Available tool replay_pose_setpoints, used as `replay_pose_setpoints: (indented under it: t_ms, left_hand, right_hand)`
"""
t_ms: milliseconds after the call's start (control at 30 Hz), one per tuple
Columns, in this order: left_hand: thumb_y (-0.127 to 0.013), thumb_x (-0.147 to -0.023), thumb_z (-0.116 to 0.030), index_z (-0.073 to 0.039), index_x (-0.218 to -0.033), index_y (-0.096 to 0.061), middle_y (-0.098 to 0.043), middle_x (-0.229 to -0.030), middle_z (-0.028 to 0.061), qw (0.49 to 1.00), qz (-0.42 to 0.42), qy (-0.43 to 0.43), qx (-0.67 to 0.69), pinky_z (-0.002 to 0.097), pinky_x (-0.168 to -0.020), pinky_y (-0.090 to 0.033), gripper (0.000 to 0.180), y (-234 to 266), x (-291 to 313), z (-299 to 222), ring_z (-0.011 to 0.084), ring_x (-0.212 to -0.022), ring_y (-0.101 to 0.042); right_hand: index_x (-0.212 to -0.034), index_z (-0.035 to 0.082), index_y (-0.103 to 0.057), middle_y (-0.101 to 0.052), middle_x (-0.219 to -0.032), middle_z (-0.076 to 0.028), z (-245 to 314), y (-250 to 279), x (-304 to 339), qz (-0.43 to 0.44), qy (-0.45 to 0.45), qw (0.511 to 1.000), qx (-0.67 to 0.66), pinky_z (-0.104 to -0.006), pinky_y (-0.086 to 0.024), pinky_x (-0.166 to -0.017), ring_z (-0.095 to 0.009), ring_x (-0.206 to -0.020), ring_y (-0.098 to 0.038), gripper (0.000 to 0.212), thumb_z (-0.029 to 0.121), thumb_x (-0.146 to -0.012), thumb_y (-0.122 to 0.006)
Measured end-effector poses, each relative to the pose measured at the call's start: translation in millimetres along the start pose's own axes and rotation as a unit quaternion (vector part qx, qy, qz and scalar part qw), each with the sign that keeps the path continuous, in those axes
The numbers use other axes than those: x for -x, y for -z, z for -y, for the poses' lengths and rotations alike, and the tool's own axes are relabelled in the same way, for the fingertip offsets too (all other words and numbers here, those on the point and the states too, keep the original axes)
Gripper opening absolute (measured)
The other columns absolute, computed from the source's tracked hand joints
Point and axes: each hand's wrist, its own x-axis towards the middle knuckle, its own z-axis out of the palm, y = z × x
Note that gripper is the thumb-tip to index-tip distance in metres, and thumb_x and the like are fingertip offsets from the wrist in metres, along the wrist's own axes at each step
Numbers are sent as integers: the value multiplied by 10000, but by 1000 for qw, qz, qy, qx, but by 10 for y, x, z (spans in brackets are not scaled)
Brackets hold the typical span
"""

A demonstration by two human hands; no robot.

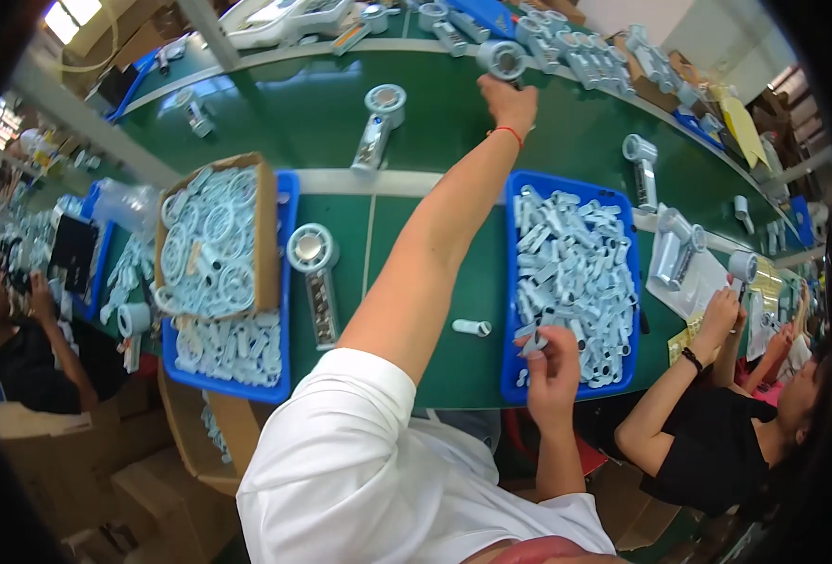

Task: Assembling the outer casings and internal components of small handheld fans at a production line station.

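One white shirt (341,461), left grip (511,103) clasping one device (503,58), right grip (554,371) pinching one part (534,344)

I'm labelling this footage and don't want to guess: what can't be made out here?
All in the head view:
Round-headed housing: partly hidden by the left hand, as is any grip on it.
Small pale part at the right hand: partly covered by that hand, too small for detail.
Right blue tray: floor buried under heaped plastic parts.
Co-worker at left: cut off by the picture's dark edge.
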Motion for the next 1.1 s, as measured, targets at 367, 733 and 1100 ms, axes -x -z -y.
replay_pose_setpoints:
  t_ms: [367, 733, 1100]
  left_hand:
    - [-639, -802, -123, -24, -1049, -470, -545, -903, 67, 955, 223, 83, 176, 274, -578, -501, 315, 2720, 1730, -1204, 159, -659, -586]
    - [-545, -750, -7, -15, -1224, -332, -505, -1049, 110, 926, 279, 162, 196, 334, -845, -451, 520, 3239, 2709, -137, 187, -945, -546]
    - [-567, -748, -23, 2, -1356, -199, -410, -1214, 136, 927, 334, 105, 133, 310, -847, -445, 712, 3250, 2708, 1, 194, -1059, -493]
  right_hand:
    - [-1182, 49, -364, -594, -939, -112, -11, -511, 270, 197, -194, 924, -264, -287, -490, -715, -200, -848, -611, 406, -26, -825, -542]
    - [-1106, -11, -546, -625, -1005, -104, 98, -536, 177, 128, -169, 953, -214, -299, -471, -836, -199, -978, -599, 287, 73, -837, -600]
    - [-1053, -25, -608, -655, -861, -93, 166, -630, 190, 83, -200, 959, -185, -229, -495, -679, -114, -759, -612, 299, 36, -768, -676]
